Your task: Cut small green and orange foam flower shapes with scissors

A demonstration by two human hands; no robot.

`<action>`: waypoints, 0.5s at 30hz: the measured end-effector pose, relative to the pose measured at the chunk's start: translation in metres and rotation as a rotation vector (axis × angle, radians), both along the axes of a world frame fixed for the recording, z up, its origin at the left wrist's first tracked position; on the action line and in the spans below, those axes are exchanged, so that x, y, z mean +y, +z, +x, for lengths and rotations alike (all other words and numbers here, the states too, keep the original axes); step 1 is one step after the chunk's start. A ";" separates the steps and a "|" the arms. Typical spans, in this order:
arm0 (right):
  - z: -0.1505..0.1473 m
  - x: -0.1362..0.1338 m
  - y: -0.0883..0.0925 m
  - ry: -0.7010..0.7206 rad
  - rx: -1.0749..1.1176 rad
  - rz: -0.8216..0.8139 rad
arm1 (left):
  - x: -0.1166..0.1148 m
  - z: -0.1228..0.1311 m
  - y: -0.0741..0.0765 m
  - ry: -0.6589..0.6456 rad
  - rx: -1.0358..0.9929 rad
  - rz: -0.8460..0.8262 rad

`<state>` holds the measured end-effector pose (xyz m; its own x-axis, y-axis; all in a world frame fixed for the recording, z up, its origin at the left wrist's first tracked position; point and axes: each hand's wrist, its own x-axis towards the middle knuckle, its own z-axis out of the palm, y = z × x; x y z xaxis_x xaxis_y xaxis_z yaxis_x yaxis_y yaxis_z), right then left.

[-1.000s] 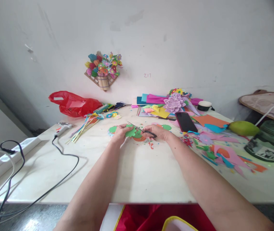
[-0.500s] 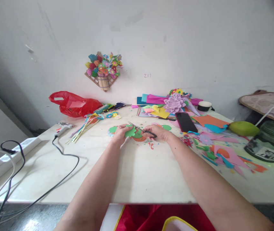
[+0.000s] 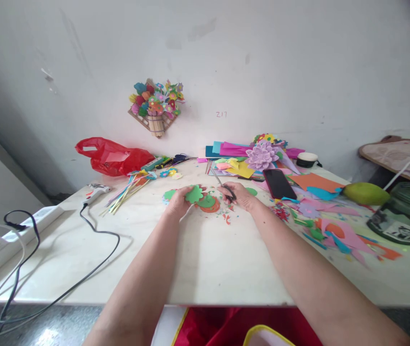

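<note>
Left hand (image 3: pixel 180 202): fingers pinching 1 green scalloped piece (image 3: pixel 194 194) over the table (image 3: pixel 212 269). Right hand (image 3: pixel 240 195): fingers gripping 1 pair of scissors (image 3: pixel 230 191), blades clear of the piece. Right side: 1 phone (image 3: pixel 279 184), 1 jar (image 3: pixel 404 218). Left side: 1 glue gun (image 3: pixel 97 193), 1 red bag (image 3: pixel 114 157).

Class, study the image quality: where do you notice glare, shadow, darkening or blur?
Head view: bright glare on the floor, lower left; head view: soft shadow on the table beside the left forearm; head view: top right corner darkened; head view: scraps at right blurred, scalloped edge of the green piece readable.
</note>
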<state>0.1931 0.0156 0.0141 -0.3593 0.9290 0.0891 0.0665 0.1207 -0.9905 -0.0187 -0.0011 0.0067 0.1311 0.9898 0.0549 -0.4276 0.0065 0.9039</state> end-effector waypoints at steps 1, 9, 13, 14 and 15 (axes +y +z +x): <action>0.000 0.000 0.000 -0.017 0.014 -0.003 | 0.000 -0.001 0.000 0.004 0.003 0.002; -0.003 0.003 -0.001 -0.141 0.030 0.010 | 0.008 -0.021 0.008 0.369 0.143 0.079; -0.005 0.008 -0.006 -0.176 -0.007 0.034 | 0.012 -0.043 0.010 0.690 0.294 0.137; -0.005 0.010 -0.008 -0.161 -0.018 0.047 | 0.012 -0.048 0.010 0.751 0.364 0.141; -0.005 0.013 -0.010 -0.155 -0.030 0.066 | 0.011 -0.052 0.010 0.790 0.426 0.129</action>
<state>0.1881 0.0282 0.0037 -0.2157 0.9660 0.1426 0.1192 0.1709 -0.9780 -0.0709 0.0104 0.0172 -0.5486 0.7898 0.2742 0.1065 -0.2593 0.9599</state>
